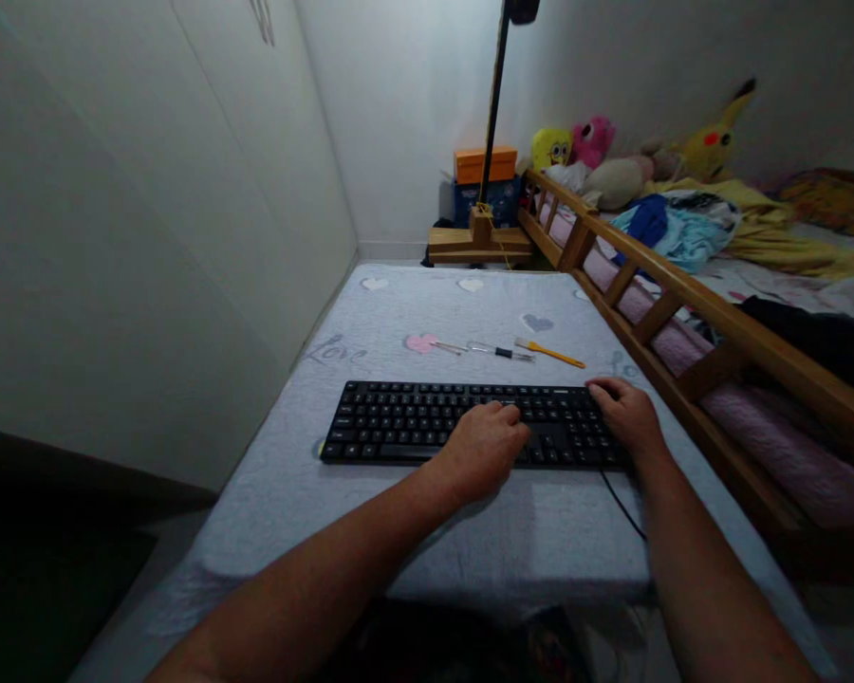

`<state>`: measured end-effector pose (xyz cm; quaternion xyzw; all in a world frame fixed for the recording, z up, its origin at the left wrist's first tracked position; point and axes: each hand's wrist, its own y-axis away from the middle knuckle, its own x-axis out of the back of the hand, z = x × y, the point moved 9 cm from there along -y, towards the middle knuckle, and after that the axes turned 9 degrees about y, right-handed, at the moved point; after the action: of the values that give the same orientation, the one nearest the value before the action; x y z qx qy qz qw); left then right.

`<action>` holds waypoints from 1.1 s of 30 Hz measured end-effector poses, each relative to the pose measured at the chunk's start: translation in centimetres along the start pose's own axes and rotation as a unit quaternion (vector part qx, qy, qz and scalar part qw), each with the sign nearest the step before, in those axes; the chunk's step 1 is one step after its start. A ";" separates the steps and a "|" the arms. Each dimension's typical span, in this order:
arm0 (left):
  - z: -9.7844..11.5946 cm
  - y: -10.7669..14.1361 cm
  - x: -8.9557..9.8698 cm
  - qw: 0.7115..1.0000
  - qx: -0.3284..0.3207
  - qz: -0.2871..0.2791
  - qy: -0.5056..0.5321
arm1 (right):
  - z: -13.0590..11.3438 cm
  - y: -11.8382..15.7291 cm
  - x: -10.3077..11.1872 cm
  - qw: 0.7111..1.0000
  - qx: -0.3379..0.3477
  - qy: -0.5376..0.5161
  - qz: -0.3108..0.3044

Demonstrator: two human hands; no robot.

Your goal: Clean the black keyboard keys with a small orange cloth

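Observation:
A black computer keyboard [413, 417] lies flat across the cloth-covered table. Over its keys, right of the middle, is my left hand [488, 441], its fingers curled and closed together; whatever they pinch, if anything, is hidden. My right hand [626, 417] grips the keyboard's right end, thumb on the top and the other fingers around the edge. Behind the keyboard lie a yellow-handled brush [551, 353], a thin wire tool with a black grip [502, 352] and slim pale sticks [448, 347] that look like cotton swabs.
A patterned grey cloth [427, 308] covers the table. The keyboard's cable [622, 506] runs toward the front edge. Along the right stands a wooden bed rail [655, 270], with plush toys and bedding behind it. A white cabinet [149, 237] is on the left. A lamp stand [480, 237] rises behind.

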<state>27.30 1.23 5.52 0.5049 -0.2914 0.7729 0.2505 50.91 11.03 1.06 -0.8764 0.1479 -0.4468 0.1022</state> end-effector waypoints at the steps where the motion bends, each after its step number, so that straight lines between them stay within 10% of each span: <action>1: -0.2 0.3 0.2 1.000 0.003 -0.003 -0.004 | 0.0 0.0 0.0 1.000 0.001 0.000 0.001; 12: -1.5 2.8 2.8 0.998 0.056 0.006 0.001 | -0.1 0.0 -0.1 1.000 -0.009 -0.001 -0.003; 20: 2.1 0.8 -0.2 0.999 -0.008 0.017 0.031 | -0.2 0.1 0.1 1.000 -0.015 0.000 0.002; 33: -0.8 5.6 1.5 0.998 0.064 0.019 0.009 | 0.0 0.0 -0.1 1.000 0.003 -0.007 0.009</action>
<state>22.41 -2.02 5.59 0.5070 -0.2487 0.7992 0.2056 50.84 11.06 1.04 -0.8776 0.1536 -0.4405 0.1103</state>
